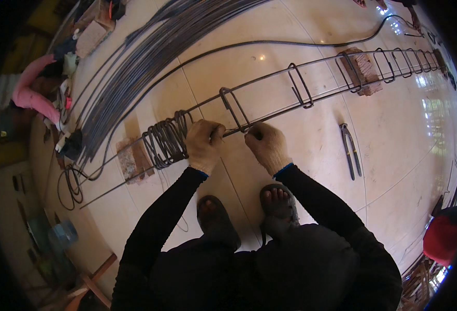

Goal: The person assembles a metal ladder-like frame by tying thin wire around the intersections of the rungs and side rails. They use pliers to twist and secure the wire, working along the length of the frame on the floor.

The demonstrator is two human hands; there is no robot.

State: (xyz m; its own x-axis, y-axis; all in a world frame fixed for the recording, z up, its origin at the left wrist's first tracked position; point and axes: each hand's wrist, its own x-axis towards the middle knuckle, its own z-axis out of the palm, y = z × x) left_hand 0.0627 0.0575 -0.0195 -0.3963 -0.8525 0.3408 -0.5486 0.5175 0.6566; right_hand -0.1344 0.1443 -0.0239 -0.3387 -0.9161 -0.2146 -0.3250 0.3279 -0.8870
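Cream tile floor (316,166), glossy toward the right. Nearest: black sleeves (161,207), dark sandals (220,220). Red item (443,238) at right rim is cut off. Bluish see-through container (65,233) far left; contents unreadable.

Rebar cage (285,110) runs left to right ahead of the feet, over a left block (133,160) and a right brick block (365,67). Left gloved hand (205,146) is just beside the bunched stirrups (166,142); right gloved hand (266,147) is at the lower corner of a single stirrup (239,106). Fingers curled on both; can't tell what either grip has, tips too small. Pincers (348,155) on the tile, right.

Beyond: dark rod bundle (145,67). Pink-sleeved person (26,88) upper left, mostly in shadow.
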